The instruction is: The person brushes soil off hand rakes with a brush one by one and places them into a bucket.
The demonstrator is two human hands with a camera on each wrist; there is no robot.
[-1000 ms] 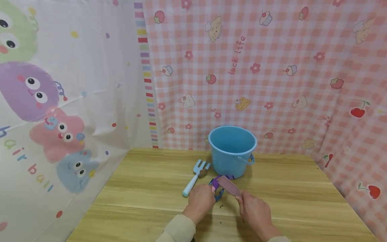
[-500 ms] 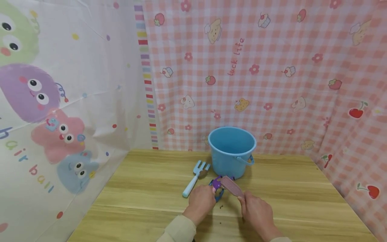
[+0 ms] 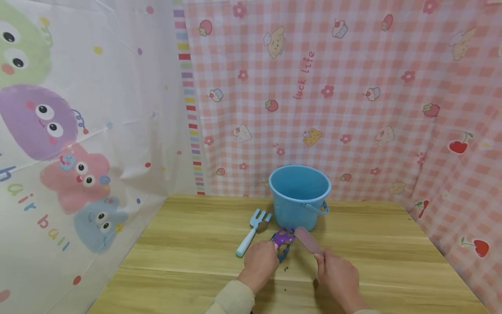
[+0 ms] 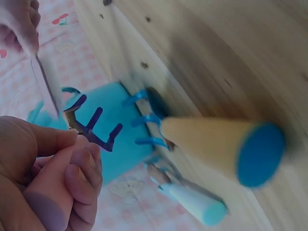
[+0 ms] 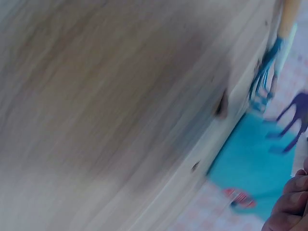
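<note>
My left hand (image 3: 260, 264) grips the pink handle (image 4: 55, 185) of a small purple garden fork (image 3: 284, 237), its tines raised above the table. Brown dirt sticks to the purple head. In my right hand (image 3: 340, 274) is a flat, dusty-pink, paddle-shaped tool (image 3: 308, 240) with a textured face, its far end just right of the purple tines. Below the purple fork lies a blue hand fork (image 4: 207, 142) with a tan handle, which my left hand mostly hides in the head view.
A light blue bucket (image 3: 296, 213) stands right behind the tools. Left of it lies a pale blue fork (image 3: 248, 240) with a brown smear near its tines. Several dirt crumbs (image 3: 286, 268) dot the wooden table (image 3: 184, 261). Patterned cloths (image 3: 251, 109) hang behind and at the sides.
My right hand has drawn the pink paddle-shaped tool rightward off the purple fork, so more of the fork's head shows. My left hand has stayed nearly still.
</note>
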